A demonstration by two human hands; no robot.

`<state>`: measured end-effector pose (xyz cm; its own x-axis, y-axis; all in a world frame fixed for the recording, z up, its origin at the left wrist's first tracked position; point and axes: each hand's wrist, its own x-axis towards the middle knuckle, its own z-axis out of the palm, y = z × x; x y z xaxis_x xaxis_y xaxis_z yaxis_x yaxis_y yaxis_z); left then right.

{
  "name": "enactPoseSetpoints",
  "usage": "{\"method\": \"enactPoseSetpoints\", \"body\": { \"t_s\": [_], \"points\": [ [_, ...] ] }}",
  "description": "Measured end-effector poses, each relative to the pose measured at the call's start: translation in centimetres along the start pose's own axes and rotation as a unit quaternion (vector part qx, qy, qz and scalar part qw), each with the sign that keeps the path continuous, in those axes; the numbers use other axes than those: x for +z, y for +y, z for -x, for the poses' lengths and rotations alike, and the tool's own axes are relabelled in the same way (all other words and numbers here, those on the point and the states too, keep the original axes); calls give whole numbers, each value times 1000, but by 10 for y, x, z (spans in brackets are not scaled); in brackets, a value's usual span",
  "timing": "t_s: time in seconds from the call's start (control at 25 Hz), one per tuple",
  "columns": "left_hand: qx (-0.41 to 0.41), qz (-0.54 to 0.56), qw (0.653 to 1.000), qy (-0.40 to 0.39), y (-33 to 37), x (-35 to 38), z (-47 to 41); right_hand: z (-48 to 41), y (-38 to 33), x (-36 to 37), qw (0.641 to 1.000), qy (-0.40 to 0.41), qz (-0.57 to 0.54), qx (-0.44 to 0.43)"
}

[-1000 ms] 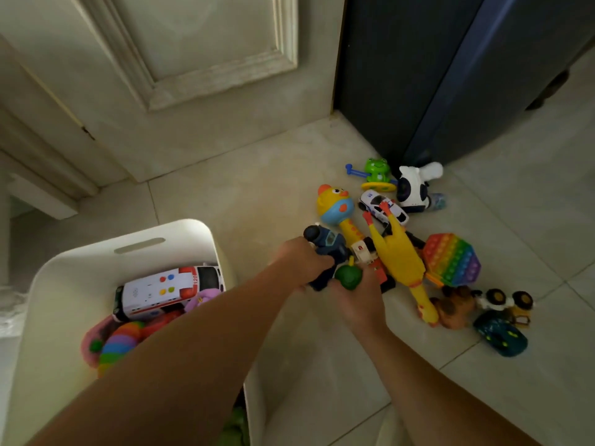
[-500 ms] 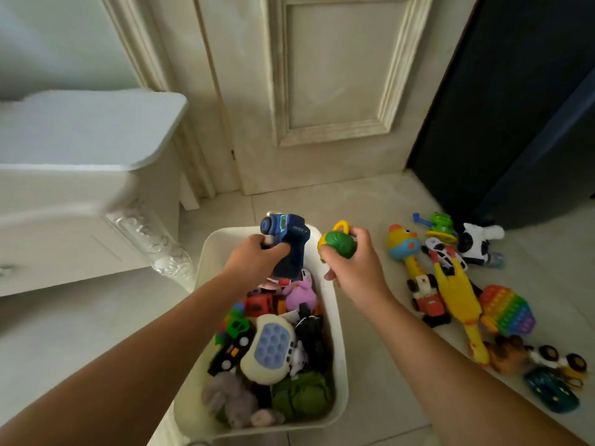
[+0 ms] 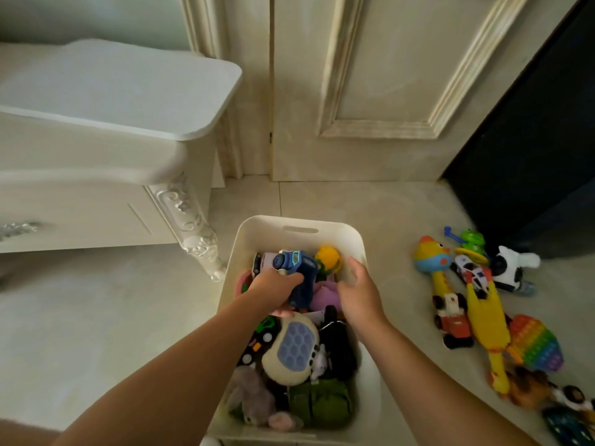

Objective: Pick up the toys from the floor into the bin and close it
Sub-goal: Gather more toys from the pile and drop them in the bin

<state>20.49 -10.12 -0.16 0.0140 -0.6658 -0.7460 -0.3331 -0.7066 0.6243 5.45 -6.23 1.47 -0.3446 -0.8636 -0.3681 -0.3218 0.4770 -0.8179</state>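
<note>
You are holding the blue plastic toy (image 3: 297, 272) just above the heap inside the white bin (image 3: 299, 222), toward its far end. Your left grip (image 3: 277, 284) is wrapping round the toy's dark body, fingers curled under it. It is looking like hard, hollow plastic: probably light, stiff and a little slick, so the thick body is the safer hold, not the round lens-like front. It should take a short drop onto the soft toys below.

Your right grip (image 3: 357, 291) is hanging over the bin's right side, fingers relaxed and holding nothing. A yellow toy (image 3: 326, 260) is lying in the bin just beyond it.

To the right of the bin, more toys are waiting on the floor (image 3: 396, 214). The rubber chicken (image 3: 486, 320) is likely soft and floppy, so take it mid-body. The rainbow pop pad (image 3: 536, 344) is probably limp silicone, best pinched at an edge. The cow toy (image 3: 510, 268) looks rigid.

No lid is showing. Left of the bin, a white table (image 3: 128, 91) is standing.
</note>
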Motion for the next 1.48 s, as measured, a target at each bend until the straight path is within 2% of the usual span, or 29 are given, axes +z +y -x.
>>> {"method": "enactPoseSetpoints", "body": {
  "t_s": [0.08,0.24,0.4,0.52,0.68,0.76,0.8,0.92,1.04,1.16,1.36,1.48],
  "points": [
    [23,-26,999,6,-3,8,-9,-1,6,0,999,22,-45,6],
    [99,-190,974,69,-11,23,-15,-1,11,-16,989,66,-135,-6],
    [121,-204,961,141,-7,23,-6,0,25,-59,978,165,-129,0],
    [237,-172,932,213,16,39,14,-2,54,-90,970,202,-126,43],
    [419,-189,869,186,60,99,51,-3,96,-125,960,224,-140,89],
    [487,-228,832,135,73,137,63,-7,117,-144,960,238,-109,98],
    [497,-249,825,103,76,155,66,-10,125,-155,958,254,-89,103],
    [428,-303,851,11,75,215,51,-30,156,-192,945,285,-54,150],
    [251,-336,906,-62,68,277,16,-58,191,-220,949,258,9,182],
    [115,-273,949,-107,55,323,-19,-79,214,-229,949,222,64,216],
    [74,-205,968,-128,42,362,-57,-101,242,-227,943,192,111,248],
    [101,-140,974,-147,39,375,-70,-104,257,-228,941,184,145,245]
  ]
}}
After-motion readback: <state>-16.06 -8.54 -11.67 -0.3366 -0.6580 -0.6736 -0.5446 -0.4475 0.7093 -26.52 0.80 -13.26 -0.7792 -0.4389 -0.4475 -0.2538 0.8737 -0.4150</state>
